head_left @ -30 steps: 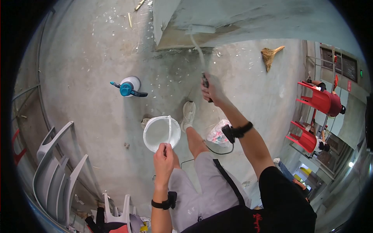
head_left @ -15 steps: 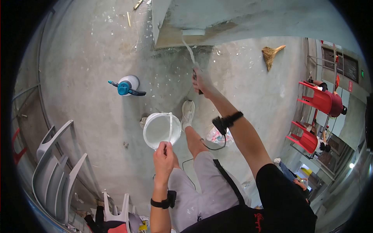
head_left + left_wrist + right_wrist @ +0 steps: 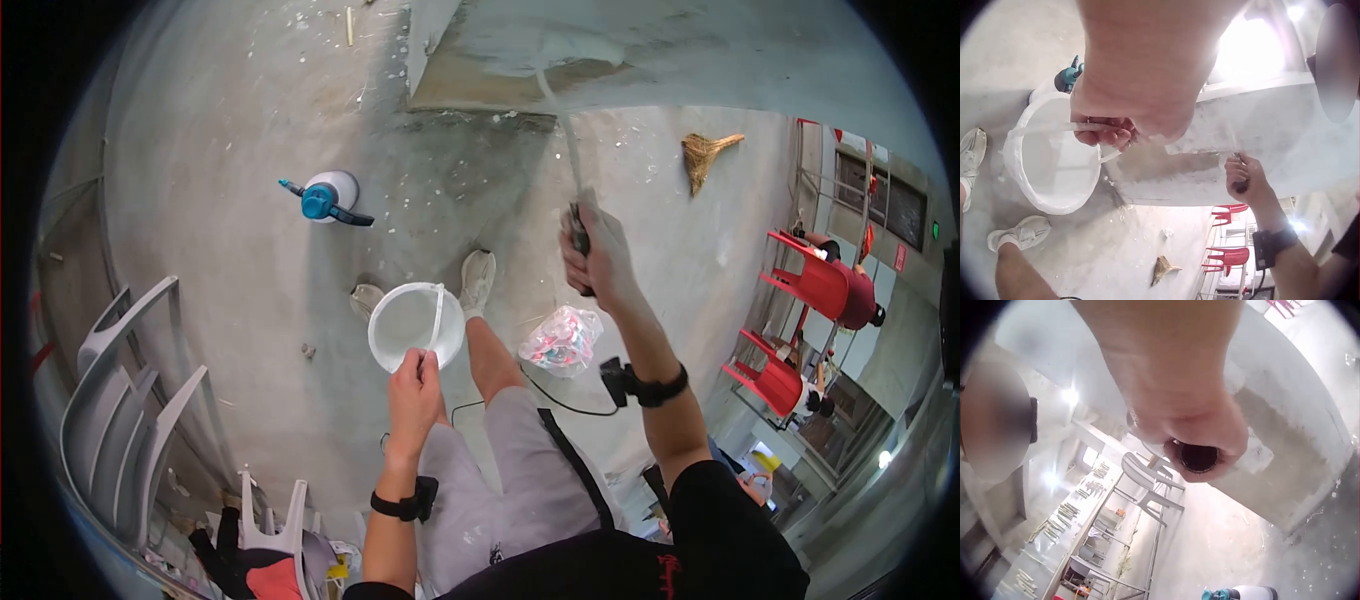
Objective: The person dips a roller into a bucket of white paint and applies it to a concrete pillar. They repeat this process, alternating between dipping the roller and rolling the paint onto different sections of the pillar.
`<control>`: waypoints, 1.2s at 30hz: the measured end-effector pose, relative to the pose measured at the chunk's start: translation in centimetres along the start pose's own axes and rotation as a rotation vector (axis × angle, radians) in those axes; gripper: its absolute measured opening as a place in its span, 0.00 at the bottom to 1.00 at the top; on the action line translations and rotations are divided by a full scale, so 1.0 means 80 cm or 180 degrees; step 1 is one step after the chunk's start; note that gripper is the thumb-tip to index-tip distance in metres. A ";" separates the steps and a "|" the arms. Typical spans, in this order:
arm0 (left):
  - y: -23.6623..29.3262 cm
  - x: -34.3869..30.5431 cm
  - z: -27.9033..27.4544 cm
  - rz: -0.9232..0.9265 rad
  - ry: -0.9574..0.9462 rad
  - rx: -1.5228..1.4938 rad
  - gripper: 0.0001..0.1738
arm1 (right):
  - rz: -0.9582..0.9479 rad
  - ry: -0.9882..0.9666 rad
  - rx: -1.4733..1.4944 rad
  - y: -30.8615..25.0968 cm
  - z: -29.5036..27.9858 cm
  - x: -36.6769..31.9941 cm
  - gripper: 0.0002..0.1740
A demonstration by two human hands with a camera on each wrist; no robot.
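Fingers (image 3: pixel 1107 136) of the left hand (image 3: pixel 415 385) were curled tight round the thin handle (image 3: pixel 1054 128) of a white bucket (image 3: pixel 400 335), pinching it against the palm. The bucket hung straight beneath those fingers with its open mouth facing up. From where I stood the inside looked pale, and I could not tell what was in it.

The right hand (image 3: pixel 598 255) was raised higher and off to the side, its fingers (image 3: pixel 1239 177) wrapped fully round the dark grip of a long tool (image 3: pixel 562 130). The round butt end of that grip poked out below the closed fist. The thin shaft ran up and away from those fingers to a concrete beam (image 3: pixel 700 50), where the tool's pale head lay against the underside, too blurred for me to make out its shape.

Far below the left fingers, past the bucket's rim, a light shoe (image 3: pixel 478 280) was planted on the dusty concrete floor (image 3: pixel 250 270). A second shoe (image 3: pixel 365 298) showed just beside the bucket's other edge. Beneath the right wrist a clear plastic bag (image 3: pixel 562 340) with coloured bits inside lay on the floor.

Farther out from the left fingers stood a white spray bottle (image 3: pixel 328 195) with a blue top. Beyond the right fingers lay a straw broom (image 3: pixel 705 150), and past it stood red chairs (image 3: pixel 820 260). Pale chairs (image 3: pixel 120 400) stood well off behind the left hand.
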State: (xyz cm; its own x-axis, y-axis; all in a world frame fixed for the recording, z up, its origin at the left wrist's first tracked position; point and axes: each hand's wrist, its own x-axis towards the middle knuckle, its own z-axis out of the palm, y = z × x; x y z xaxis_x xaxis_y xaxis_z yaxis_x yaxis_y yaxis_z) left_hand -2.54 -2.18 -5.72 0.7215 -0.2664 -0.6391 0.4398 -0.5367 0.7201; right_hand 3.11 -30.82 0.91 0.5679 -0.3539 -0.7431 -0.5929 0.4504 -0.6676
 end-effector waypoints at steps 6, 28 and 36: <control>0.001 0.018 0.004 0.0015 0.0055 0.0293 0.12 | 0.0856 -0.0299 -0.2432 0.045 -0.048 -0.044 0.22; 0.018 0.036 -0.010 -0.0126 0.0591 -0.0329 0.11 | -0.0213 -0.2330 -0.4321 0.164 0.034 -0.079 0.18; 0.006 0.024 -0.007 0.0202 0.0249 0.0081 0.11 | -0.0249 -0.2549 -0.4571 0.185 0.048 -0.046 0.15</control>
State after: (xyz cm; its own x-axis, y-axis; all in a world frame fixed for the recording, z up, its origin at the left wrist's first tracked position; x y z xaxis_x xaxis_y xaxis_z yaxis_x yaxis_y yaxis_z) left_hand -0.65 -2.53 -6.46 0.7875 -0.2378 -0.5687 0.3788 -0.5411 0.7508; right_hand -5.55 -19.68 -6.02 0.4819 0.3554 -0.8009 -0.3028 -0.7902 -0.5329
